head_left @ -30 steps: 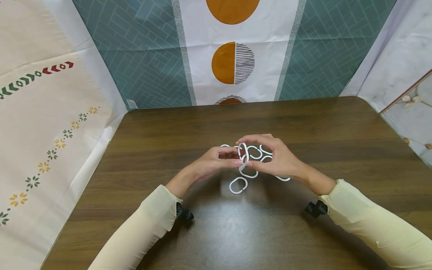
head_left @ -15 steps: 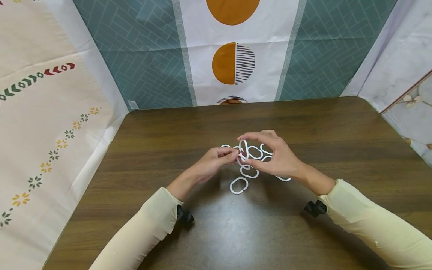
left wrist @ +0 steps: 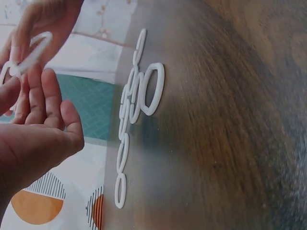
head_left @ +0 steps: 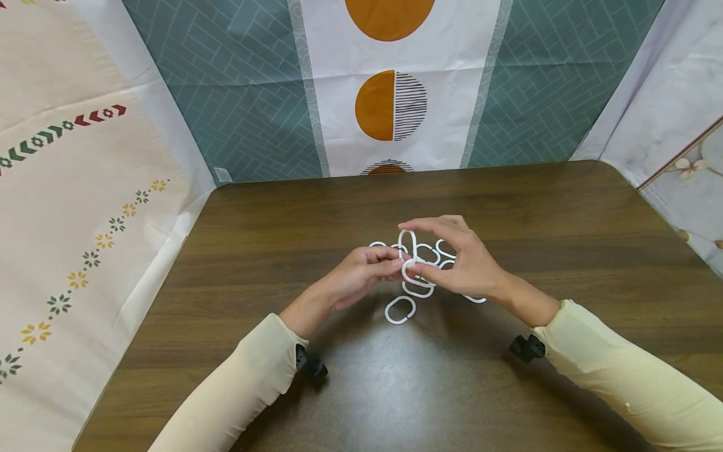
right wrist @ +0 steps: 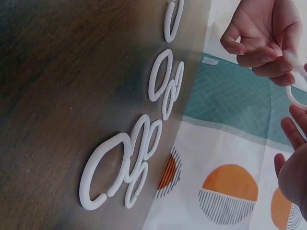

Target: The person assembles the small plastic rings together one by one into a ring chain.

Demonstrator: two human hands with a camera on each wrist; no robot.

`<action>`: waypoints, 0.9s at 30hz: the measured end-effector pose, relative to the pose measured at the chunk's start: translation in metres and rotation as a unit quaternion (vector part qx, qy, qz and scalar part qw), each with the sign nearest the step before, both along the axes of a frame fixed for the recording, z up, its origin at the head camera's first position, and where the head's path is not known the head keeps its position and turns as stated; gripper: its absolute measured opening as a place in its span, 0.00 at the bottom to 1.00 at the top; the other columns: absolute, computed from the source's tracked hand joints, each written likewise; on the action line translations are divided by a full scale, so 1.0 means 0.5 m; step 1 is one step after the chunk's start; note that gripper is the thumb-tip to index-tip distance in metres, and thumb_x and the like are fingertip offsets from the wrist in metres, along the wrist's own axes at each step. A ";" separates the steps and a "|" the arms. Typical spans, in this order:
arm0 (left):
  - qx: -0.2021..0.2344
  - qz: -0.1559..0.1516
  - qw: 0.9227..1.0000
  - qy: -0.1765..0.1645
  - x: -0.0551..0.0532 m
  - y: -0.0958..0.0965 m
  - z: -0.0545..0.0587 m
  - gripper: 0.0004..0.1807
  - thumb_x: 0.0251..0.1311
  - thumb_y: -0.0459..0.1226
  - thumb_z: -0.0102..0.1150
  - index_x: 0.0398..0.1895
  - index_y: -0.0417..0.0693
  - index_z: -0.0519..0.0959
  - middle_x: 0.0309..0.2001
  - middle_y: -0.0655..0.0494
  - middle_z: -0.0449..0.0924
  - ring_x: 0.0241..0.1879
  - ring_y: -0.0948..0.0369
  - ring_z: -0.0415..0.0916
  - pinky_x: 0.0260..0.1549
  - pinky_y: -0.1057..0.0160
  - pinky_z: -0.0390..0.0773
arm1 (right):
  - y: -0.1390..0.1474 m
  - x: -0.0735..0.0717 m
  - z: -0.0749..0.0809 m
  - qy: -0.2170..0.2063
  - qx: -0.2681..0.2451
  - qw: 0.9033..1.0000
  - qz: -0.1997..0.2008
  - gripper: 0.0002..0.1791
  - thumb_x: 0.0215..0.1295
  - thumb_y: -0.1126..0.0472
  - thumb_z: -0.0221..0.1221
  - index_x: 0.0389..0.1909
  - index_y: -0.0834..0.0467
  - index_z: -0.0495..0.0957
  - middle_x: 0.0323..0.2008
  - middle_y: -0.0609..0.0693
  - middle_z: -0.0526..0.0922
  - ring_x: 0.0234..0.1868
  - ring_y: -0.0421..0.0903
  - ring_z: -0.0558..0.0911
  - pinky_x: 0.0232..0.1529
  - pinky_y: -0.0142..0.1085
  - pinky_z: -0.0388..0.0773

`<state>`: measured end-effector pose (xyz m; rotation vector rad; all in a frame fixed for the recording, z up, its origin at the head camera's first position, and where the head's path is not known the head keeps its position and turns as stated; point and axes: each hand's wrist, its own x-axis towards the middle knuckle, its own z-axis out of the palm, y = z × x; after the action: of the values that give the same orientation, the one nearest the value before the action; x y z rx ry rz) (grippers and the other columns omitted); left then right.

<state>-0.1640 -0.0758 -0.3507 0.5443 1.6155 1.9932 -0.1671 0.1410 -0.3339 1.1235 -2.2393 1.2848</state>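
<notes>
In the head view, both hands meet over the middle of the table, around two white plastic chain links. My right hand (head_left: 464,256) holds an upright link (head_left: 415,245) between the index fingertip above and the thumb below. From the left, my left hand (head_left: 364,273) pinches with thumb and fingers where a second link (head_left: 404,276) crosses the first. In the left wrist view the held link (left wrist: 36,51) slants between the fingertips of both hands. Fingers cover the crossing point, so I cannot tell whether the links are hooked together.
Several loose white links lie on the dark wooden table (head_left: 271,238) under and behind the hands. One oval link (head_left: 386,312) lies nearest the person, with a gap in its side. Patterned cloth (head_left: 254,113) hangs behind the table.
The left thumb and fingers have shifted on the links, and the second link has swung toward the person and right, showing more. The right hand has risen slightly with the upright link.
</notes>
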 end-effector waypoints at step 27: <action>-0.038 0.173 0.983 0.041 -0.006 -0.018 0.018 0.11 0.67 0.30 0.53 0.42 0.26 0.78 0.32 0.58 0.83 0.35 0.64 0.80 0.51 0.54 0.76 | 0.131 -0.051 -0.032 -0.042 0.159 0.981 -0.105 0.28 0.47 0.65 0.73 0.52 0.57 0.78 0.47 0.53 0.81 0.52 0.51 0.71 0.50 0.52 0.58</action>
<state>-0.1669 -0.0849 -0.3417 0.3376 1.9379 2.1655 -0.1927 0.2065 -0.3501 0.9119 -2.6131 0.9280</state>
